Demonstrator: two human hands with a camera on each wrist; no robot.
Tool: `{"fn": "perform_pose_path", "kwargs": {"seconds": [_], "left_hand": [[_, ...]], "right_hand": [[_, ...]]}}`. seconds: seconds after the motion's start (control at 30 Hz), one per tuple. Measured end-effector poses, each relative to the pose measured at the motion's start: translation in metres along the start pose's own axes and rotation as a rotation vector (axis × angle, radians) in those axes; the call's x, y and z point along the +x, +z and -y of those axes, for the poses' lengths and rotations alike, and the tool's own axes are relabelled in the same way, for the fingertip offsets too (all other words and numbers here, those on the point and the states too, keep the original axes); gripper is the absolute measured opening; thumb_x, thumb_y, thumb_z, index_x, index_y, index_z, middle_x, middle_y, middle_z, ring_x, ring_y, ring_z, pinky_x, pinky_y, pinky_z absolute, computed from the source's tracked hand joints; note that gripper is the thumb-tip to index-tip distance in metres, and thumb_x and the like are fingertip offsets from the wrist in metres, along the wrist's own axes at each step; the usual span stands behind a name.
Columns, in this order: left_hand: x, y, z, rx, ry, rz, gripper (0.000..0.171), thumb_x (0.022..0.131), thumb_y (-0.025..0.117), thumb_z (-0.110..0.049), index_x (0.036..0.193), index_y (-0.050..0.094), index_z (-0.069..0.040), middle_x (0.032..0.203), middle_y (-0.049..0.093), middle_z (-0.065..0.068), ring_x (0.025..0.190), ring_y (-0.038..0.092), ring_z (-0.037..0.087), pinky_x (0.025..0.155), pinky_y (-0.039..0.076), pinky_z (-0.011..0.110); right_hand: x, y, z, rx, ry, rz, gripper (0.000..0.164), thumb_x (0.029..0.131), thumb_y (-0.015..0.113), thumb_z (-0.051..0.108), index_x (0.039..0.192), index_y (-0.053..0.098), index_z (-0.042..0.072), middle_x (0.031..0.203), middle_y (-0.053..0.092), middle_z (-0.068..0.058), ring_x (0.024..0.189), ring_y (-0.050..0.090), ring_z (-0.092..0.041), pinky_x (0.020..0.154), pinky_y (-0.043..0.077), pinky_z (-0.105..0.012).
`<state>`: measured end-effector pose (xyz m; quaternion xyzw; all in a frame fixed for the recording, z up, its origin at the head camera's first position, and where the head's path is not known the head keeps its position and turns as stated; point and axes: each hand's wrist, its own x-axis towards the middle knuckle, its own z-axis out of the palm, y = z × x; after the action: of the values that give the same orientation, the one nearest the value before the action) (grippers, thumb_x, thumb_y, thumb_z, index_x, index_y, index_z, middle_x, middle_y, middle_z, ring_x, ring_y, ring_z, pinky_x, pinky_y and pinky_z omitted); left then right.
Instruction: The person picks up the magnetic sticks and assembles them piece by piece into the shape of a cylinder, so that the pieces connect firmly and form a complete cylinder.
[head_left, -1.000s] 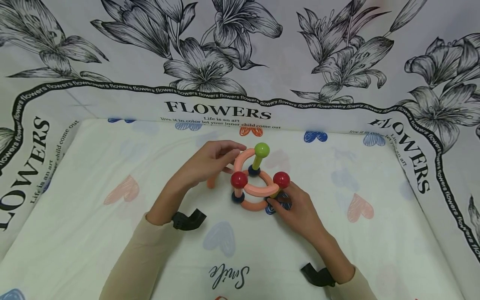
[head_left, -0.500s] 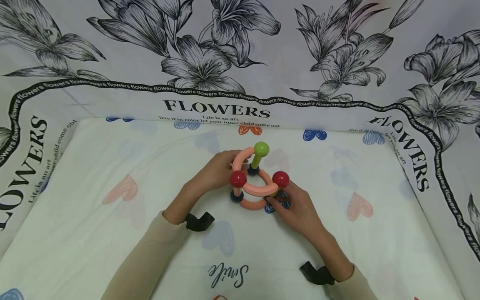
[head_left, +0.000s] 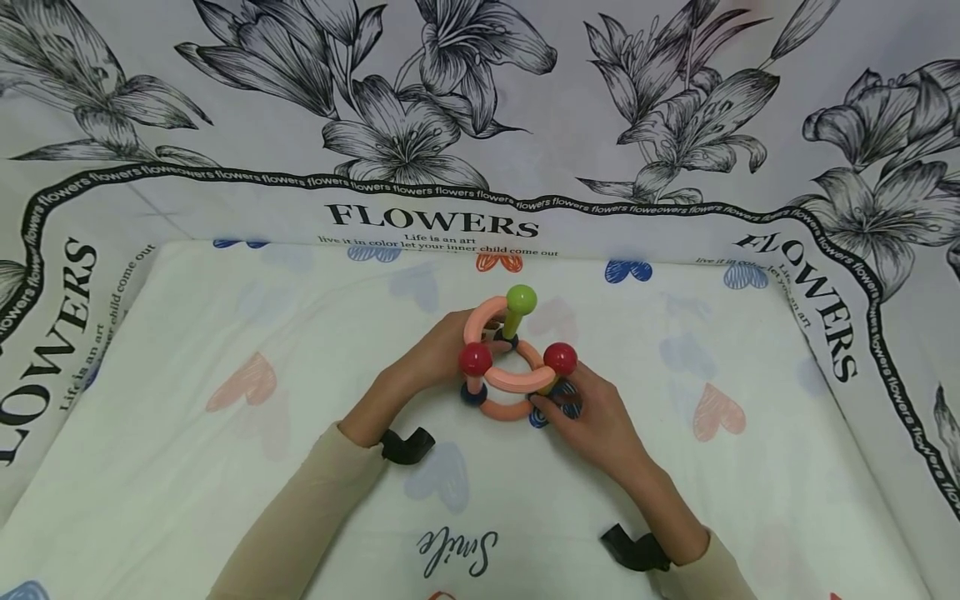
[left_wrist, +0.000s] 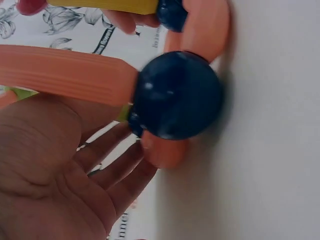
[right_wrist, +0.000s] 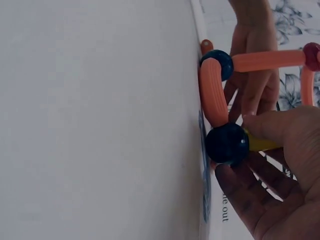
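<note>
A toy frame of magnetic rods and balls (head_left: 520,382) stands on the cloth between both hands. Two red balls (head_left: 476,359) and a lime ball (head_left: 521,299) top its uprights; navy balls (left_wrist: 180,95) join curved orange rods at the base. From the far left, my left hand (head_left: 438,354) holds the frame near the lime upright, its thumb inside; the exact contact is partly hidden. Its fingertips meet a curved orange rod (left_wrist: 165,152) in the left wrist view. My right hand (head_left: 600,417) pinches the navy ball (right_wrist: 227,144) below the yellow rod (right_wrist: 262,143).
A white cloth (head_left: 315,508) printed with hearts covers the flat surface. Behind and beside it hangs floral fabric (head_left: 570,158). Each wrist carries a black camera mount (head_left: 408,446).
My left hand has moved right and behind the frame, and the loose orange rod seen beside it earlier is now hidden in the head view. My right hand keeps its hold.
</note>
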<state>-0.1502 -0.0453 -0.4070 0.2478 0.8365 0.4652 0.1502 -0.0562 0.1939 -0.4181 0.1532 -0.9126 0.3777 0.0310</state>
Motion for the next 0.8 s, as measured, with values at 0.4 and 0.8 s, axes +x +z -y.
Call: {"fn": "perform_pose_path", "kwargs": {"seconds": [0.4,0.8], "left_hand": [[0.0025,0.004,0.0031,0.048,-0.017,-0.05,0.032,0.097,0.078,-0.022,0.126,0.071,-0.012,0.124,0.079,0.01,0.12,0.075,0.026,0.107,0.056,0.047],[0.0025,0.0025,0.0025,0.137,-0.021,-0.087,0.02,0.095,0.081,-0.024,0.109,0.073,-0.013,0.108,0.082,0.005,0.101,0.077,0.019,0.091,0.06,0.038]], "right_hand": [[-0.001,0.0008,0.0002,-0.004,-0.015,-0.026,0.038,0.09,0.085,0.013,0.125,0.071,0.009,0.113,0.08,-0.006,0.099,0.079,-0.019,0.087,0.065,-0.04],[-0.0009,0.0001,-0.0009,0.001,-0.024,-0.045,0.039,0.089,0.086,0.014,0.125,0.072,0.009,0.111,0.08,-0.006,0.093,0.077,-0.017,0.082,0.064,-0.036]]}}
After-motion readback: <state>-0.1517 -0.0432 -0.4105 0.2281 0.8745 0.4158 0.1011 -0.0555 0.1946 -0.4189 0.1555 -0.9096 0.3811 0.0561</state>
